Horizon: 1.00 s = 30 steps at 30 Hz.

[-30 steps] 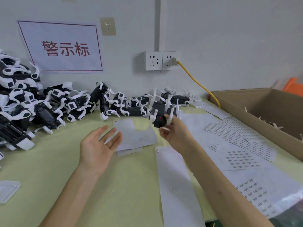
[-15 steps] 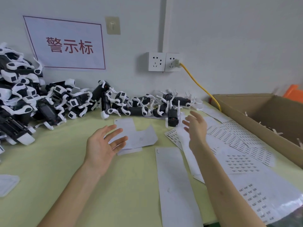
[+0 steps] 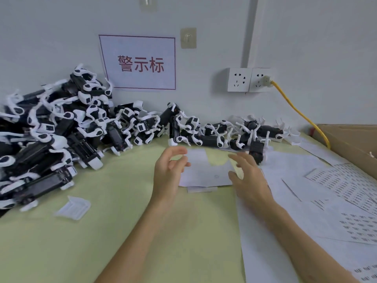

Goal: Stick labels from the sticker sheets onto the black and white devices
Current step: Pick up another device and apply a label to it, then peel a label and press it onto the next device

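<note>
Black and white devices lie in a big heap at the left and in a row along the wall. One device stands on the paper just beyond my right hand. My left hand hovers over the green table with loosely curled fingers and holds nothing. My right hand hovers to its right with relaxed, spread fingers, also holding nothing. Between the two hands lies a blank white backing sheet. Sticker sheets with rows of small printed labels cover the table at the right.
A cardboard box stands at the right edge. A yellow cable runs from the wall socket down toward the box. A small white plastic piece lies on the table at the left. A long white paper strip lies under my right forearm.
My right hand let go of the device, which now stands on the paper, and drew back toward me. My view swung left. My left hand's fingers curled a little.
</note>
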Motion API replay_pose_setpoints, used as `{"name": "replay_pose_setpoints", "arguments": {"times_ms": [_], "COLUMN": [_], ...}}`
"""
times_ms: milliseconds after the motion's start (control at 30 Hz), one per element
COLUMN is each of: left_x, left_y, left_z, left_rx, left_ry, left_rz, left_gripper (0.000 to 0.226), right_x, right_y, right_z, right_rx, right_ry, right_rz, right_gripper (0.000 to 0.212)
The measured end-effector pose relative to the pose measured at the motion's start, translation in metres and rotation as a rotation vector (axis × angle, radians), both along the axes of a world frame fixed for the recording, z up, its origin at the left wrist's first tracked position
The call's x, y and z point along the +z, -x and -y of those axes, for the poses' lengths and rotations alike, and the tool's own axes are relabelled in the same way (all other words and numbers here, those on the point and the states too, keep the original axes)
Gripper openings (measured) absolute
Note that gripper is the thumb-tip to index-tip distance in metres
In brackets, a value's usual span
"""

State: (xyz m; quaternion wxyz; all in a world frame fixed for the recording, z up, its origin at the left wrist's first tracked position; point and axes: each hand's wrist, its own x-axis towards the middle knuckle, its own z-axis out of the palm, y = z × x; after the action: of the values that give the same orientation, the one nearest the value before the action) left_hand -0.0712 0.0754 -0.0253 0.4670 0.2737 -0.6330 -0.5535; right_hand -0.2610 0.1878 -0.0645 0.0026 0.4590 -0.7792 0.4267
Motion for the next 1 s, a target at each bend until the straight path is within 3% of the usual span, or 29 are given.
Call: {"name": "replay_pose_setpoints", "arguments": {"times_ms": [200,333,400,467,533,600,700,833,1000], "left_x": [0.004,0.013,0.029,0.05,0.072,0.083,0.081,0.073,0.06], "left_y": [-0.008,-0.035,-0.058,-0.083,-0.106,-0.122,-0.136,-0.138,-0.138], "left_z": [0.049,0.092,0.121,0.159,0.196,0.224,0.249,0.252,0.234], "left_rx": [0.19,0.651,0.798,0.88,0.833,0.631,0.437,0.505,0.45], "left_ry": [0.137,0.496,0.669,0.696,0.591,0.493,0.555,0.722,0.807], "left_rz": [0.257,0.843,0.996,1.062,1.155,1.301,1.528,1.357,1.255], "left_gripper": [0.024,0.053,0.069,0.085,0.103,0.112,0.104,0.071,0.065], "right_x": [-0.007,-0.012,-0.012,-0.013,-0.015,-0.015,-0.014,-0.011,-0.008], "right_y": [-0.014,-0.012,-0.014,-0.014,-0.013,-0.012,-0.01,-0.009,-0.011], "right_z": [0.008,0.01,0.012,0.013,0.012,0.01,0.011,0.013,0.011], "right_rx": [0.194,0.191,0.194,0.197,0.19,0.187,0.201,0.199,0.211], "right_ry": [-0.316,-0.347,-0.339,-0.335,-0.338,-0.348,-0.351,-0.346,-0.338], "right_rz": [-0.246,-0.259,-0.259,-0.255,-0.254,-0.245,-0.222,-0.209,-0.186], "right_gripper": [0.035,0.035,0.034,0.034,0.035,0.035,0.034,0.033,0.032]}}
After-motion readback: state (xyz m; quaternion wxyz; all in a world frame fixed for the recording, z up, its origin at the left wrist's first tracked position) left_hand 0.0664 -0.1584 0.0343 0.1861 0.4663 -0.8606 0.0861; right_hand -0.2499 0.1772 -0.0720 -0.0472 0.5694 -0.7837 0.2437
